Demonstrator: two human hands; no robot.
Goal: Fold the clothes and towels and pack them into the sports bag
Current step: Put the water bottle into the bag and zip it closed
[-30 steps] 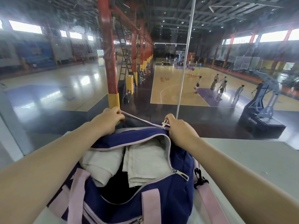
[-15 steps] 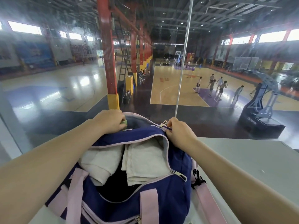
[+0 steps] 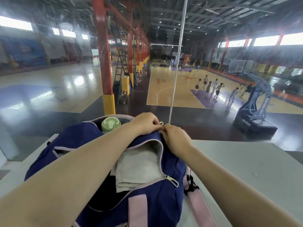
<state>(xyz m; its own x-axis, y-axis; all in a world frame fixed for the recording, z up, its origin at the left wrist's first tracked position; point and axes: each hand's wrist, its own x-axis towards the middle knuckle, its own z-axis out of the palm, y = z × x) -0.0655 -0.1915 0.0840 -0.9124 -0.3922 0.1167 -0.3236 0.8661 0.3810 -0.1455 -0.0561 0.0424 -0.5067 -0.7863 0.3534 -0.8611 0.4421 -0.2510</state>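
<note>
1. As the bag (image 3: 127,161) already holds a folded white towel (image 3: 139,167) in its open mouth, the packing looks all but done, and the step in hand appears to be closing the zip.
2. The next move, I judge, calls for one hand to hold the fabric taut while the other draws the slider along the curved track toward the near end, keeping the towel clear of the teeth.
3. The bag is navy with pale pink trim and straps. It sits on the grey table (image 3: 246,169), near its left side, with a second zip pull (image 3: 170,179) lying at the near right.
4. The left hand (image 3: 144,123) and right hand (image 3: 175,138) meet at the bag's far end, fingers pinched on the metal zip pull (image 3: 161,123) and the fabric beside it.
5. A green bottle cap (image 3: 111,124) shows in the far end pocket.
</note>
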